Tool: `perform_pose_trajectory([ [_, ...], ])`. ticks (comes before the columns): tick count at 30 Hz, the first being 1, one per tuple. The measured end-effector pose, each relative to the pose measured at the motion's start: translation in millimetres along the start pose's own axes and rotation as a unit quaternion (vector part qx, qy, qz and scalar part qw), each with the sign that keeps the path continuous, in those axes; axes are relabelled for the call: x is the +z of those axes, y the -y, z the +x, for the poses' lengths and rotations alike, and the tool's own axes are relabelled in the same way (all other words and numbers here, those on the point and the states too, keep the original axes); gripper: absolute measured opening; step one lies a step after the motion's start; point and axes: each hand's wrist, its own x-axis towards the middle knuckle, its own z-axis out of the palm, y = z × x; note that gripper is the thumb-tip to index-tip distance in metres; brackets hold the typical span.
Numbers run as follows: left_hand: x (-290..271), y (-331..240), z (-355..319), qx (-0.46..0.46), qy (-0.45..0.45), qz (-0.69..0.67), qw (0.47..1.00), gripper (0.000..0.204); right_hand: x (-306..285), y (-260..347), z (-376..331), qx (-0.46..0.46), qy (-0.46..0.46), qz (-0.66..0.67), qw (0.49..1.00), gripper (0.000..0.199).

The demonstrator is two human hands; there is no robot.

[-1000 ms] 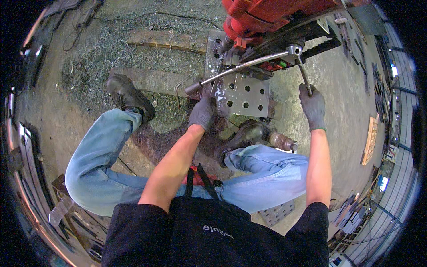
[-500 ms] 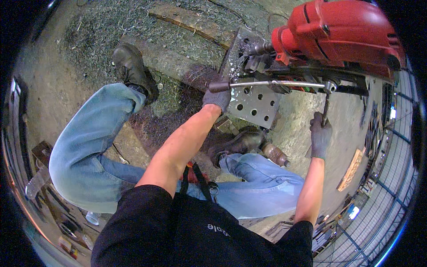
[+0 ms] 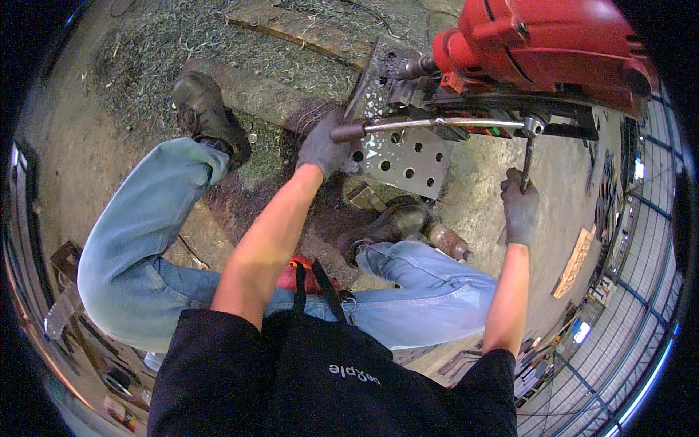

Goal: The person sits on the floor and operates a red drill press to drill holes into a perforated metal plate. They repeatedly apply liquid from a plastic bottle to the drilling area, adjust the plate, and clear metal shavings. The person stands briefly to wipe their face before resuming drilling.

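Observation:
My right hand point(image 3: 520, 207), in a grey glove, is closed round the lower spoke of a feed handle point(image 3: 528, 164) on a red drill point(image 3: 546, 44). A longer chromed spoke point(image 3: 437, 122) runs left from the same hub and ends in a dark grip point(image 3: 348, 132). Beside that grip is my gloved left hand point(image 3: 322, 149), at the left edge of a drilled steel plate point(image 3: 415, 156). Its fingers look stretched out, partly hidden by the grip. The drill's chuck end point(image 3: 416, 68) sits over the plate, where pale chips and wet spots lie.
Metal shavings point(image 3: 145, 87) cover the floor at the far left, with a long flat bar point(image 3: 291, 40) among them. A brown bottle point(image 3: 448, 242) lies beside my right boot point(image 3: 393, 222). A wooden piece point(image 3: 574, 262) rests at the right, near a mesh fence point(image 3: 648, 247).
My left hand has shifted left, out from behind the grip. My right hand keeps its hold on the lower spoke. The whole view has shifted slightly.

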Motion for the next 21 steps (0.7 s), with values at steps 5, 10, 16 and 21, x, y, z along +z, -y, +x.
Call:
perform_pose_trajectory([
  [5, 19, -6, -2, -0.046, 0.035, 0.053, 0.997, 0.041, -1, -14, 5, 0.002, -0.006, 0.015, 1.000, 0.039],
  [10, 2, 1, 64, 0.027, -0.068, 0.114, 0.991, 0.030, 4, -9, 10, -0.021, -0.012, -0.009, 1.000, 0.039],
  [16, -31, -7, 69, 0.049, -0.049, 0.117, 0.991, 0.040, 3, -18, 7, -0.004, -0.012, 0.053, 0.999, 0.037],
  [21, -30, 15, 65, 0.168, 0.040, 0.185, 0.967, 0.058, 4, -2, 1, -0.007, -0.020, 0.021, 1.000, 0.037],
])
